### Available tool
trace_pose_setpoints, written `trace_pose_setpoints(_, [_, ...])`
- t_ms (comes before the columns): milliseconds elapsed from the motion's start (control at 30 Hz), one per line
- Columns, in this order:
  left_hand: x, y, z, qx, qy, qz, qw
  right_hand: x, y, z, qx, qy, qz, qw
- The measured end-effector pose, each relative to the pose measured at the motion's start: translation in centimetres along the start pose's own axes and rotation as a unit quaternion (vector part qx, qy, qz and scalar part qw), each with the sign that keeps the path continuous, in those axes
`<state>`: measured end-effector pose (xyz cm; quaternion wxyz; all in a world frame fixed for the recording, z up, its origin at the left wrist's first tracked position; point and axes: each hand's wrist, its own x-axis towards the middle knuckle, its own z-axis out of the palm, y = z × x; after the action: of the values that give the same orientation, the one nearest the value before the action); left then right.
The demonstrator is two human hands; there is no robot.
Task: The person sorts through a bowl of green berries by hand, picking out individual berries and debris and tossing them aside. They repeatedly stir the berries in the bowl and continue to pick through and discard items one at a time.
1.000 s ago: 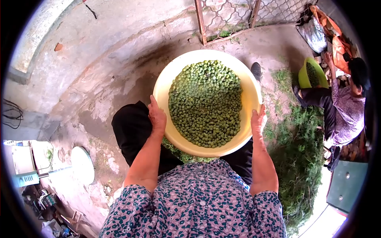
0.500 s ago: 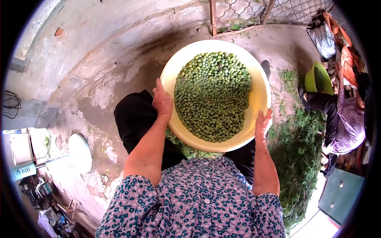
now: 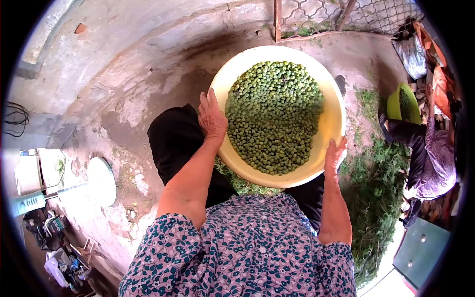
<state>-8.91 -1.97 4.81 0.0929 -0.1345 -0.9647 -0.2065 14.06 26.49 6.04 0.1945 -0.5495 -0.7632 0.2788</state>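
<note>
A wide cream-yellow basin (image 3: 332, 106) is held up in front of me over my lap. Inside it lies a heap of small round green fruits or peas (image 3: 274, 119); their exact kind I cannot make out. My left hand (image 3: 213, 118) grips the basin's left side, fingers along the outer wall. On the lower right, my right hand (image 3: 336, 156) grips the rim with its thumb up. Sunlight falls on the far half of the heap and shade on the near half.
At the right sits another person (image 3: 435, 158) with a green basin (image 3: 403, 104). Cut green plants (image 3: 373, 198) lie heaped on the ground by my right side. A wire fence (image 3: 316, 17) stands ahead, a round white disc (image 3: 102, 182) to the left, a green cabinet (image 3: 421, 252) lower right.
The basin and both hands appear slightly further right and a little higher in view, along with a small shift of the whole scene. Both hands keep their grip.
</note>
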Motion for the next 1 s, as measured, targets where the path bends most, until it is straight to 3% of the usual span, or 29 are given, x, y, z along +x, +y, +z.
trace_pose_setpoints(300, [0.4, 0.6, -1.0, 0.001, -0.062, -0.031, 0.998, 0.2, 0.5, 0.4, 0.011, 0.0, 0.023, 1.0])
trace_pose_setpoints(633, [0.3, 0.8, -1.1, -0.001, -0.057, -0.022, 0.998, 0.5, 0.9, 0.4, 0.021, -0.021, 0.033, 0.999])
trace_pose_setpoints(733, [0.6, 0.9, -1.0, -0.005, -0.062, -0.032, 0.998, 0.4, 0.8, 0.7, -0.008, 0.016, 0.019, 1.0])
trace_pose_setpoints(1000, [0.6, 1.2, -1.2, 0.007, -0.065, -0.044, 0.997, 0.4, -0.3, 0.1, -0.009, -0.021, 0.057, 0.998])
